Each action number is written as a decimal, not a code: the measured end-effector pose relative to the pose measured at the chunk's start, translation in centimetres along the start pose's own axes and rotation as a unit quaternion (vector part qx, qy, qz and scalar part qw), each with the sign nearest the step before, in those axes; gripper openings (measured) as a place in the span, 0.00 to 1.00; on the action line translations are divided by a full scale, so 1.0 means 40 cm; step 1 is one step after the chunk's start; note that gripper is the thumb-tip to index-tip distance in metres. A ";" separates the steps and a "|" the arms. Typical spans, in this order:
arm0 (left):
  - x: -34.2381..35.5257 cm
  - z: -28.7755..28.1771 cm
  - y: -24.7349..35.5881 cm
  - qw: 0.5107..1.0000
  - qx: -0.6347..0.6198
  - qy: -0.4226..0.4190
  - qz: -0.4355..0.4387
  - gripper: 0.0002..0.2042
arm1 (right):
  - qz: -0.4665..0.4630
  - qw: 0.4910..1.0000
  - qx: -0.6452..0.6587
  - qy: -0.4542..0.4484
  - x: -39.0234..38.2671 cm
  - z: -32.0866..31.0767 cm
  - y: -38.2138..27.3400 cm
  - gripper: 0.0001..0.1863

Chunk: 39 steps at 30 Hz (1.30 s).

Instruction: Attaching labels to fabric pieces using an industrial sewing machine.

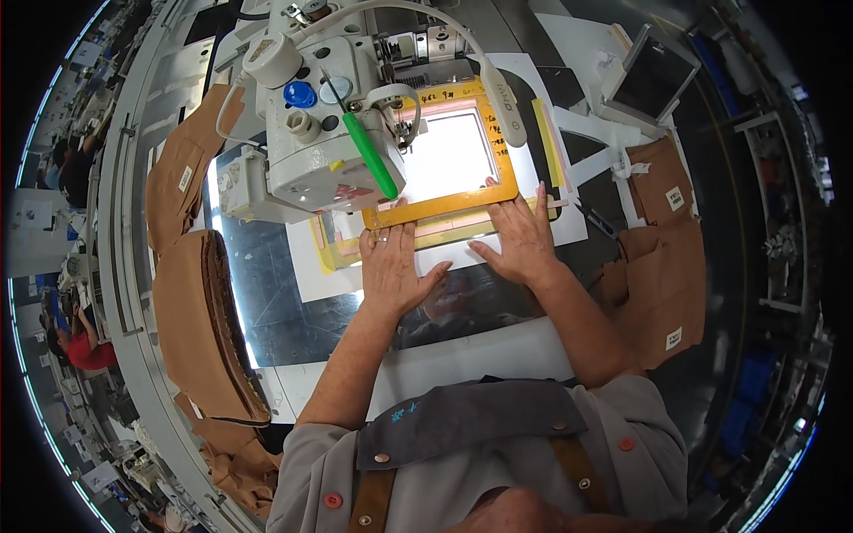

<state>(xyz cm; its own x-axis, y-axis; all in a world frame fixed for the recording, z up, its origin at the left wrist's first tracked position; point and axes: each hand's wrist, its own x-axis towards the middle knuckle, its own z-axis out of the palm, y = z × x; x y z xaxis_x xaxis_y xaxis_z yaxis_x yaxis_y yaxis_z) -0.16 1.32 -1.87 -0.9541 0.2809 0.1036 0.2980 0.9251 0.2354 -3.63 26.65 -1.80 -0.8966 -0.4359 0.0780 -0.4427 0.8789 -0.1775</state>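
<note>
Both my hands lie on the lower edge of a yellow rectangular frame (444, 210) under the head of a sewing machine (324, 164). My left hand (391, 266) rests with fingers stretched forward against the frame's near left corner, thumb out to the side; a ring shows on one finger. At the near right corner, my right hand (522, 238) has its fingers spread, some reaching onto the frame. Neither hand is wrapped round anything. Inside the frame is a brightly lit white area. Beneath lies a clear template (426, 233) with yellow and pink edge strips, on a white sheet (324, 286).
A green-handled screwdriver (369, 155) lies on the machine head. Stacked brown fabric pieces (200, 324) stand at left; more brown pieces (662, 275) lie at right. A dark-handled tool (600, 222) is near my right hand. A small screen (653, 73) stands back right.
</note>
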 end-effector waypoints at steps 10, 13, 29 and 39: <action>-0.021 -0.010 0.001 0.998 -0.040 0.041 -0.029 0.46 | 0.026 0.999 -0.032 -0.011 -0.002 -0.012 -0.025 0.42; -0.033 0.021 0.002 0.996 -0.039 0.067 -0.037 0.48 | 0.021 0.999 -0.031 0.003 -0.012 -0.005 -0.024 0.44; -0.188 -0.077 -0.272 0.939 -0.005 0.321 -0.122 0.20 | 0.115 0.983 -0.140 0.034 -0.015 0.074 0.036 0.49; -0.349 -0.332 -0.797 0.792 -0.075 0.294 -0.530 0.11 | 0.102 0.989 -0.086 0.067 -0.022 0.064 0.028 0.46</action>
<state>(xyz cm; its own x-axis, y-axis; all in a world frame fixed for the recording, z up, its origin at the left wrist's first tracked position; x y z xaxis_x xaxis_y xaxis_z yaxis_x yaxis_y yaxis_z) 4.07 -35.49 2.00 -0.5052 -0.8414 0.1917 -0.6192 0.5081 0.5987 -3.33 27.54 -4.58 -0.9553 -0.2264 0.1901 -0.2368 0.9710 -0.0335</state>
